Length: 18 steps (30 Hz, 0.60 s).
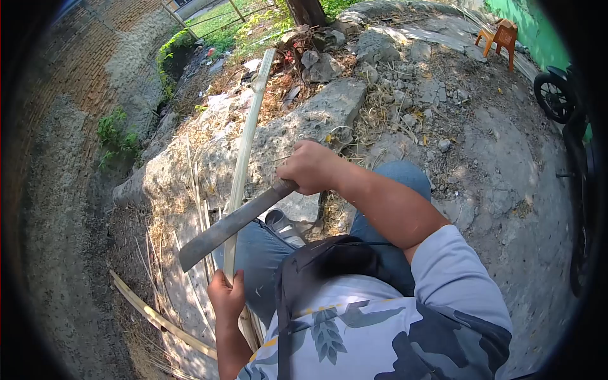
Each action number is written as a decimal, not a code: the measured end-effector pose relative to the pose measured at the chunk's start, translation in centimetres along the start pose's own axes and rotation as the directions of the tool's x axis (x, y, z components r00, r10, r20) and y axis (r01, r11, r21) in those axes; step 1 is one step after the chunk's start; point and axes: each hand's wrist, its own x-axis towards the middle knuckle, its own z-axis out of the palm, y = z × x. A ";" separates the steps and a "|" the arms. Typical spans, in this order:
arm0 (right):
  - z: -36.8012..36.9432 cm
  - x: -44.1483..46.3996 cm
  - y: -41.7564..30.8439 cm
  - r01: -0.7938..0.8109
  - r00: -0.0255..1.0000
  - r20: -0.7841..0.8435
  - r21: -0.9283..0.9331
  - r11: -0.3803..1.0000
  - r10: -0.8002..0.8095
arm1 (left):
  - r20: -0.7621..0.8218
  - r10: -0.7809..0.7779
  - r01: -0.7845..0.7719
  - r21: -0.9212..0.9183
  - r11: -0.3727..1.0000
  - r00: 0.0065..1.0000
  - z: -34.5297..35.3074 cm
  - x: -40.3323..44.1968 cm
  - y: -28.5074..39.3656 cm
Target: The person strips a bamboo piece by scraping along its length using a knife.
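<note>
My right hand (305, 167) is wrapped round the handle of a machete (233, 223), whose broad dark blade points down to the left. The blade lies across a long pale bamboo strip (246, 140), over its lower part. Near the strip's lower end, my left hand (228, 292) grips it below the blade. From there the strip rises away from me, with a node close to its far end. Whether the blade's edge touches or cuts into the bamboo, I cannot tell.
Thin bamboo slivers (197, 190) and a curved split piece (161, 322) lie on the ground at left. Concrete slabs (310, 117) and rubble are ahead. An orange plastic chair (503, 39) and a motorbike (558, 95) stand at right. A brick wall (69, 60) runs along the left.
</note>
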 end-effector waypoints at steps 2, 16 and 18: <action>0.0 -0.6 3.3 -0.179 0.982 -0.047 0.109 0.978 0.185 | 0.005 -0.056 0.056 -0.013 0.998 0.998 -1.0 -1.2 -1.2; 0.2 -0.4 0.7 0.035 0.997 -0.069 0.034 0.999 -0.032 | 0.042 0.022 -0.023 0.028 0.999 0.999 -0.8 -0.7 -1.1; 0.0 -0.2 0.8 0.057 0.996 -0.068 -0.043 0.997 -0.060 | 0.031 0.053 -0.055 0.081 0.995 0.998 -1.1 -0.7 -0.9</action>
